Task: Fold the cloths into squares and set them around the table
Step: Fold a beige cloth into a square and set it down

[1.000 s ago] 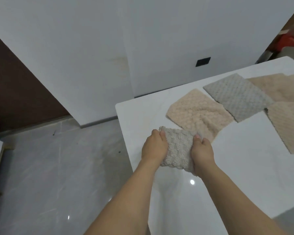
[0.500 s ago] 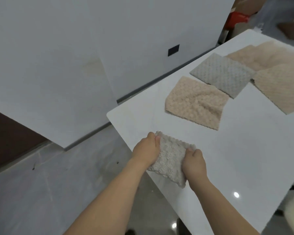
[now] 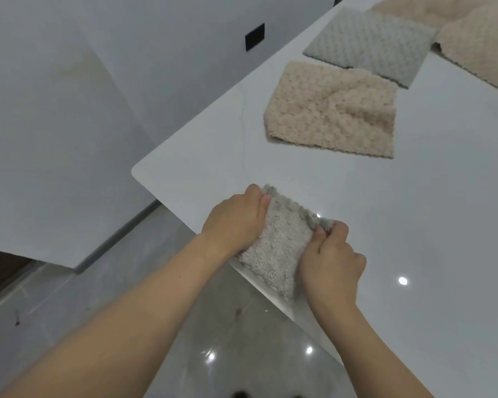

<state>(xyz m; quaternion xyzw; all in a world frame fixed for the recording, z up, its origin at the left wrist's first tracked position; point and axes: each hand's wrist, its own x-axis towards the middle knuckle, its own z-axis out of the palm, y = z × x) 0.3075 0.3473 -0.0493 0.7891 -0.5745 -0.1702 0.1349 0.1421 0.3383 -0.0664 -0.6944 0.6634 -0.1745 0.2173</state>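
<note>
Both hands have lowered folded grey cloth (image 3: 279, 248) onto white table (image 3: 385, 225) at near edge, by corner. Left hand (image 3: 236, 222) grips cloth's left side, right hand (image 3: 331, 262) pinches right side. Beige cloth (image 3: 331, 113), pale grey cloth (image 3: 368, 47) lie farther back.

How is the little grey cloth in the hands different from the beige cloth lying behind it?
The grey cloth is held by the left hand and right hand at the table's edge; the beige cloth lies untouched farther in. The grey cloth looks smaller and the beige cloth bigger. Both are fluffy and bumpy.
</note>
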